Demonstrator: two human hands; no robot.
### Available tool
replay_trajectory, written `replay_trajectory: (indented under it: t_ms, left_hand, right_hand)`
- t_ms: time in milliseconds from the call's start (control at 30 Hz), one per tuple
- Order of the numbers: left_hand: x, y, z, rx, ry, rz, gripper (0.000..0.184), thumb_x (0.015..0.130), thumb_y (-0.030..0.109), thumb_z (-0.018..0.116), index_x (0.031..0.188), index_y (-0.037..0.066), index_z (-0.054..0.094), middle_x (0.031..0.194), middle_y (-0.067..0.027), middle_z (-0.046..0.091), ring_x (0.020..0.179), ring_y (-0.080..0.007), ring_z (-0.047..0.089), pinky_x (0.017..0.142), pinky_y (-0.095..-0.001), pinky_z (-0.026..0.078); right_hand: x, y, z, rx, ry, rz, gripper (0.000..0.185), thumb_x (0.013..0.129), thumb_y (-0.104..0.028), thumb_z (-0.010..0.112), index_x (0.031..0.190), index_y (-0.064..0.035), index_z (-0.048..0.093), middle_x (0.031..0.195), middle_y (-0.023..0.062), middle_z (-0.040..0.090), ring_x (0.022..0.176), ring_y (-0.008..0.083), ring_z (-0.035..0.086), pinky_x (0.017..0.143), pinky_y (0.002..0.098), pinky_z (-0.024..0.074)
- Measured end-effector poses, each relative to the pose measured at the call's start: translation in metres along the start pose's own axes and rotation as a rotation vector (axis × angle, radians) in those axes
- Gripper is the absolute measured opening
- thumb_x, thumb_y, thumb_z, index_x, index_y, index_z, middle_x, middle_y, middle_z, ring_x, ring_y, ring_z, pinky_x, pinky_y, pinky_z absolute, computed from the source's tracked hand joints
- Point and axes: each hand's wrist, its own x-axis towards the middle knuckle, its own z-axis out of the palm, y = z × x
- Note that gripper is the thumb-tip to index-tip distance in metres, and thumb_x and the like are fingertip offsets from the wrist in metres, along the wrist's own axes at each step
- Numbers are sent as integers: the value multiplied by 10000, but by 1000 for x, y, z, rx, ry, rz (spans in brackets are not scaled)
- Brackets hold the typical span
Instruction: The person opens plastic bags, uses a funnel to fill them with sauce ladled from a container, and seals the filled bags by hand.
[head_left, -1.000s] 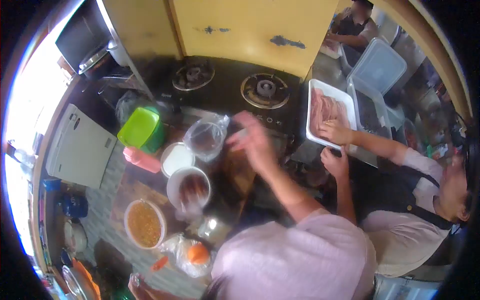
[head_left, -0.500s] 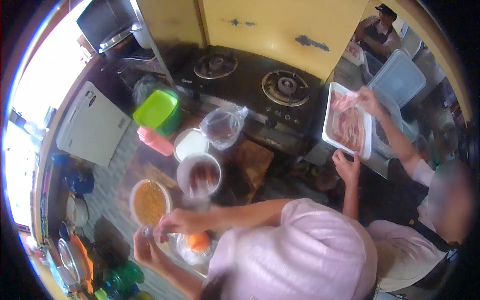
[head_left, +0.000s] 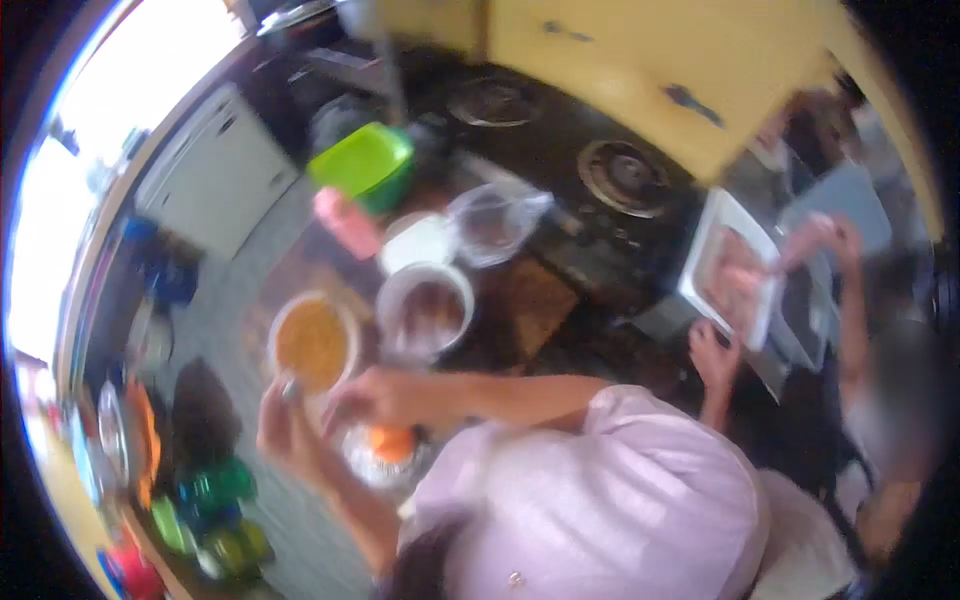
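Well above my fingers (head_left: 345, 400) in view, I see a green container (head_left: 360, 162) with a pink bottle (head_left: 347, 222) just beside it; up and right, a black stove (head_left: 553, 135); up and left, a white box (head_left: 213, 167).

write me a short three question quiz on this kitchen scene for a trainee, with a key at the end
1. What colour is the container beside the pink bottle?
a) blue
b) green
c) white

2. True or false: a pot stands on the stove burner nearer the right of the picture.

3. The person's left hand and right hand are both in view. Which looks nearer the round orange item?

Key:
1. b
2. False, it is bare
3. The right hand
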Motion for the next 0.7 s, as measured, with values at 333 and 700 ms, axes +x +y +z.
replay_trajectory:
  t_ms: [333,700]
  left_hand:
    - [27,-21,15,-182,-17,-9,147,790,67,621,903,-21,653,833,-65,660,764,-99,604,696,-226,467]
    - [12,-14,3,-187,-74,32,228,695,-68,567,885,15,662,767,-74,643,651,-92,596,550,-228,481]
  right_hand:
    - [4,-1,-25,72,-71,287,336,791,72,361,1073,27,537,711,24,519,503,115,523,525,229,431]
    - [13,2,-30,-289,129,253,286,853,-69,447,1115,4,533,984,67,581,877,143,550,818,281,429]
